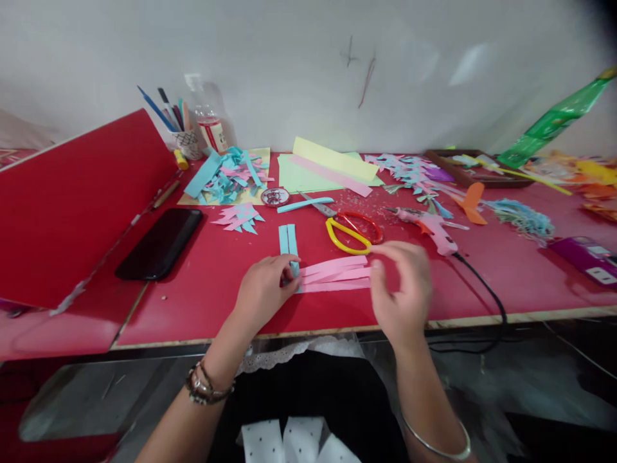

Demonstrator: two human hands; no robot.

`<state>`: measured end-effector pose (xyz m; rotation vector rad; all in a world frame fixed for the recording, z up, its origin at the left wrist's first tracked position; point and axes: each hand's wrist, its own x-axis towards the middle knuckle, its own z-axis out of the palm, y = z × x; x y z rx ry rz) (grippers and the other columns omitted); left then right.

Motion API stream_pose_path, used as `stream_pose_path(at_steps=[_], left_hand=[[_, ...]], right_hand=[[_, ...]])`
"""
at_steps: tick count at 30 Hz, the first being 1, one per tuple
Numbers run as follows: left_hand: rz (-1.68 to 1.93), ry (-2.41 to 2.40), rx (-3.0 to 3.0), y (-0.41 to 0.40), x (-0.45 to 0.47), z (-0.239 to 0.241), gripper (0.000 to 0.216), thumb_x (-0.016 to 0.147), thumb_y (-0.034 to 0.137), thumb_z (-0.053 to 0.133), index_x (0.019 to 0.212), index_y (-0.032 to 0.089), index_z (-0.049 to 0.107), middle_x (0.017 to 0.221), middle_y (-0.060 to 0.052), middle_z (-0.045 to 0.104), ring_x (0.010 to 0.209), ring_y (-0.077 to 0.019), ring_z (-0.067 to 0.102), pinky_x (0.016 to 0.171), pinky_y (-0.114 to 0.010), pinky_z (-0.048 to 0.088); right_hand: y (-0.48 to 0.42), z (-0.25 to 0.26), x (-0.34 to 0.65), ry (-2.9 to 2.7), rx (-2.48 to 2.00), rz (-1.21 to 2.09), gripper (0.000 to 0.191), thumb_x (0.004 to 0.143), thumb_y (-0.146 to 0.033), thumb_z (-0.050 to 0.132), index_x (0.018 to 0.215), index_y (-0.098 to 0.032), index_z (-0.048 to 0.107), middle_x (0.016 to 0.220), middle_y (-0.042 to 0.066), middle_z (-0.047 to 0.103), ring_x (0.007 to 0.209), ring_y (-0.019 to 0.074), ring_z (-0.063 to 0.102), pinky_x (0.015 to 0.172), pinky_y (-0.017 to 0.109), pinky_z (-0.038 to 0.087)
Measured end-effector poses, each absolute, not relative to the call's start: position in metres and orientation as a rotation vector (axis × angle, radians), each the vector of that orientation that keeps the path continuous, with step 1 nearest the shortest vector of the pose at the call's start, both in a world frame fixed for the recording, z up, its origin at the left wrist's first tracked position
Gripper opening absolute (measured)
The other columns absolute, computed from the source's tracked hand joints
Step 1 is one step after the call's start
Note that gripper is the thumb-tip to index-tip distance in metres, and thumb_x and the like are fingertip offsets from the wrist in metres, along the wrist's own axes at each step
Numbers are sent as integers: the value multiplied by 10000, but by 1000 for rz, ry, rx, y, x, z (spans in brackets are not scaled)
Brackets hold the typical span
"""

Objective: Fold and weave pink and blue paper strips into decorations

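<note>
My left hand [267, 283] is closed, its fingertips pinching the spot where blue paper strips [288, 239] meet several pink paper strips [335, 273]. The two blue strips point away from me; the pink ones fan out to the right across the red table. At their right ends is my right hand [403, 286], thumb and index finger apart, slightly blurred; whether it touches the paper I cannot tell. Just beyond the pink strips lie scissors [348, 236] with one yellow and one red handle. A single blue strip [306, 204] rests by their blades.
A pink glue gun [429, 226] with a black cord lies at right. Cut paper scraps [229, 177], paper sheets [332, 167] and a pen cup [187, 144] stand farther back. A black phone [161, 244] lies left, beside a propped red board [87, 199]. A green bottle [554, 122] leans at right.
</note>
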<state>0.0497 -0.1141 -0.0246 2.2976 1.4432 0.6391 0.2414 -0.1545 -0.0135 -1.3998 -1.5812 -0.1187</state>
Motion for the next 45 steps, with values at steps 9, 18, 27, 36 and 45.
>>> stream_pose_path(at_steps=[9,18,27,36,45], left_hand=[[625,1425,2318,-113,48,-26,243,708,239,523,951,215,531,695,13,559,656,-122,497,574,-209,360],[611,1430,2321,-111,48,-28,256,714,242,517,968,213,534,727,3,568,667,-127,502,577,-215,364],[584,1454,2310,-111,48,-24,274,708,244,527,980,213,536,736,0,582,665,-129,508,552,-213,355],[580,1453,2302,-109,48,-26,274,702,250,528,973,210,544,745,-10,592,665,-133,521,548,-216,353],[600,1483,2332,-114,52,-18,238,714,362,498,874,191,542,669,-3,583,607,-131,516,513,-210,320]], right_hand=[[-131,-16,233,-2200,-1756,0,313,782,-312,459,1052,-167,518,1086,122,516,1043,275,417,856,477,277],[-123,-3,225,-2394,-1616,47,250,846,-255,355,971,-169,554,985,90,565,929,203,512,841,404,251],[-121,3,228,-2453,-1612,275,210,767,-200,494,973,-202,531,958,44,580,879,187,528,768,357,263],[-109,1,214,-2477,-1607,47,109,719,-118,466,781,-176,534,861,55,580,874,204,492,746,358,244],[-109,14,205,-2371,-1431,224,202,729,-86,427,879,-198,502,751,4,622,762,157,554,843,392,193]])
